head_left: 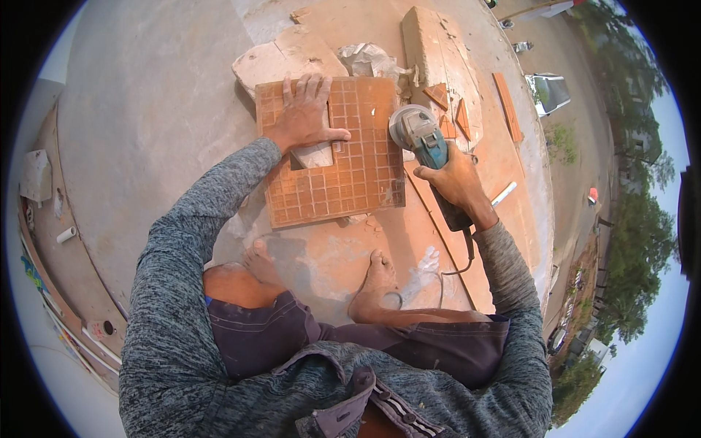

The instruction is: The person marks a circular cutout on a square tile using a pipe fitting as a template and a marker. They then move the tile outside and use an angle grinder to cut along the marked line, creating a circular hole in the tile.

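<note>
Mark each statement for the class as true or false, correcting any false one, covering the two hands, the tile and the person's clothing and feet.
1. The left hand is spread on an orange gridded tile. True.
2. The right hand grips an angle grinder. True.
3. The grinder is at the tile's left edge. False: it is at the right edge.
4. The tile is unbroken, with no gap in it. False: an opening shows just below the left hand.
5. The person's feet are bare. True.
6. The person's arms are uncovered to the shoulder. False: long grey sleeves reach down to the wrists.
</note>
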`<state>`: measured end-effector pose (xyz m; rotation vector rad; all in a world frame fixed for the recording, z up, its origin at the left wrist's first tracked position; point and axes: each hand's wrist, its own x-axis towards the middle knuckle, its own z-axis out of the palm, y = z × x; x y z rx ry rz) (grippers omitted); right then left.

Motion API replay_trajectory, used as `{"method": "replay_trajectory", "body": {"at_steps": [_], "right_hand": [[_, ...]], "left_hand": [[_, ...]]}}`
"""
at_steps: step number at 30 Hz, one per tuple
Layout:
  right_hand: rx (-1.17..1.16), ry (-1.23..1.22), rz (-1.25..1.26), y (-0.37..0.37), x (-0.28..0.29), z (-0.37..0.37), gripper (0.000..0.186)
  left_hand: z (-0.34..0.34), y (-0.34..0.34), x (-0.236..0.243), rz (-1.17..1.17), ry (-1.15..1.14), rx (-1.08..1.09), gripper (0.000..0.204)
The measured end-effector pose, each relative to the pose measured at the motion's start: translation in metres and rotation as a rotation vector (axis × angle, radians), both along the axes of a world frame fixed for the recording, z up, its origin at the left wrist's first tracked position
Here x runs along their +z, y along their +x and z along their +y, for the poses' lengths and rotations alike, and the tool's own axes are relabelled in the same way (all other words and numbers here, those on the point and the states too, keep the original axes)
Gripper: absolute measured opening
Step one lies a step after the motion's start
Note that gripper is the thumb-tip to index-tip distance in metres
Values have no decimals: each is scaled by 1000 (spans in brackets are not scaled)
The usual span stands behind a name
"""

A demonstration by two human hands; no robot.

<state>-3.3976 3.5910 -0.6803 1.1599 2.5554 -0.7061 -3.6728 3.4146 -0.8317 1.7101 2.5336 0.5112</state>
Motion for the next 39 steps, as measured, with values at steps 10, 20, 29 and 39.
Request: {"method": "replay_trajectory", "body": {"at_steps": [10,20,29,39], "right_hand": [[24,45,-92,-18,10,-5,77],[83,93,-32,-16,-1,0,74],[88,103,-5,-15,-6,-1,72],[59,67,19,-11,-15,-3,72]], "left_hand": [[-1,-2,-1,1,-14,0,138],[-1,-3,-8,16,8,-1,142],[-2,-3,-8,51,-20,5,143],[-2,-4,-9,54,-2,-5,140]]}}
